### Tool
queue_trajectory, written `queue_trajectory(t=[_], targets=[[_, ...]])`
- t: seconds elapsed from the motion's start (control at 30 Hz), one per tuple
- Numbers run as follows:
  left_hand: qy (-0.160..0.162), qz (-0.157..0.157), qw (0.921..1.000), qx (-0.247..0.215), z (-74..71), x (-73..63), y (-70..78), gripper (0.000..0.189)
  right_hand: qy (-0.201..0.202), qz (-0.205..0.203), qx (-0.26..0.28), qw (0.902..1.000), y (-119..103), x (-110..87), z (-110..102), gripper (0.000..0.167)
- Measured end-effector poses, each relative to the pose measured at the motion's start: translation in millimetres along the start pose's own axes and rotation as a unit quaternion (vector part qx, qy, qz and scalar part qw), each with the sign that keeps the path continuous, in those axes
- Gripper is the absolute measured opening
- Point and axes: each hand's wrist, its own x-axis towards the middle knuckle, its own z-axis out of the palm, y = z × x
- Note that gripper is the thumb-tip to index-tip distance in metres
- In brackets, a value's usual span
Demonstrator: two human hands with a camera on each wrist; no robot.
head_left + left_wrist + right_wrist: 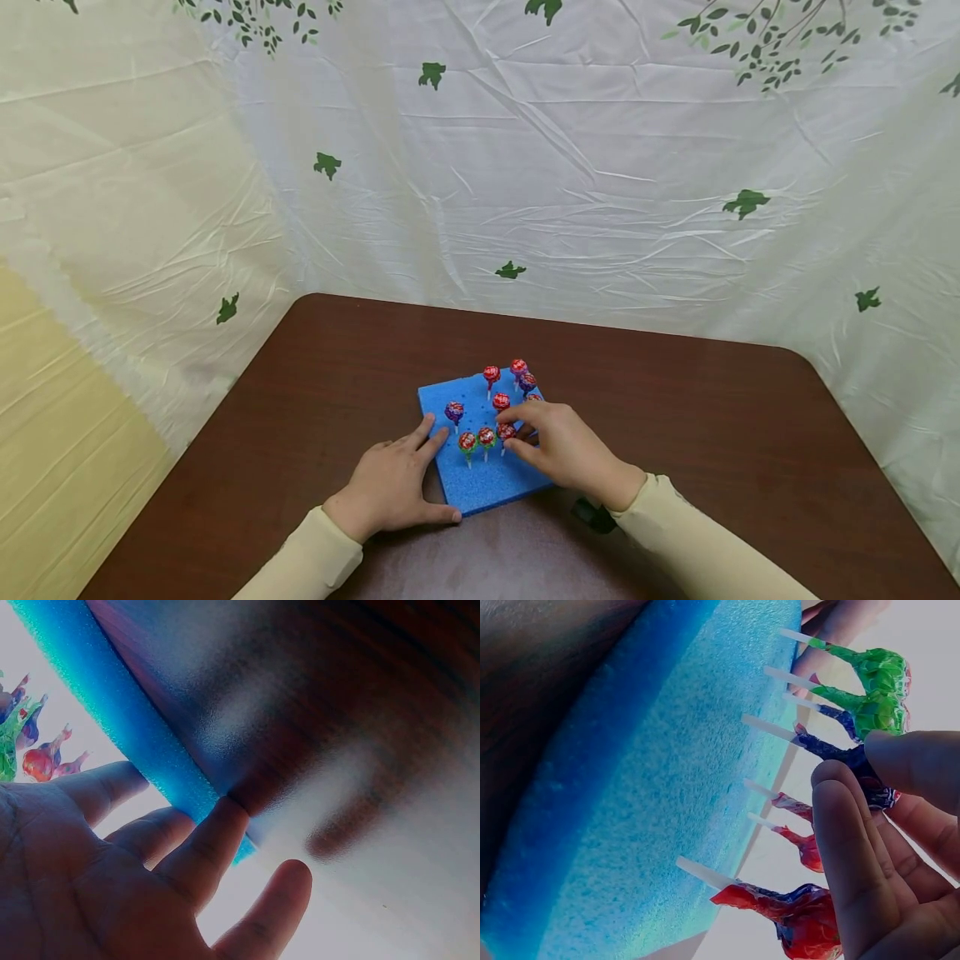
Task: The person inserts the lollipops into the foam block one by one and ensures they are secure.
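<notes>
A blue foam board (491,487) lies on the table with several wrapped lollipops standing in it. My left hand (390,485) rests at the board's left side, fingers spread, thumb by the near corner. In the left wrist view its fingers meet the board's edge (142,727). My right hand (573,446) is over the right part, thumb and fingers pinching the head of a dark blue lollipop (832,750), whose white stick meets the foam. Two green-wrapped lollipops (476,440) stand left of it, a purple one (453,411) farther left. Red ones (491,373) stand behind.
The brown table (675,392) extends around the board on all sides. Behind it hangs a white curtain (600,208) printed with green leaves. A small black object (594,515) shows below the right wrist.
</notes>
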Motion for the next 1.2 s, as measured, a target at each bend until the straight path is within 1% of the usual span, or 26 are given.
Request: queue_trajectory(t=[0.17,0.37,0.9,1.2], targets=[[0.002,0.002,1.0000,0.004,-0.1,-0.6,-0.1,0.113,0.001,-0.009,-0.023,0.9997,-1.2,0.4,1.0,0.036],[0.003,0.003,1.0000,0.008,-0.2,-1.0,-0.3,0.113,0.006,-0.008,-0.032,0.9995,-2.8,-0.3,1.5,0.035],[0.002,0.002,1.0000,0.005,-0.2,-2.6,-0.7,0.113,-0.002,-0.006,-0.020,0.9998,-5.8,-0.5,3.2,0.034],[0.000,0.003,1.0000,0.004,-0.9,-4.3,-0.7,0.113,-0.007,-0.004,-0.016,0.9998,-8.4,-2.2,0.9,0.038]])
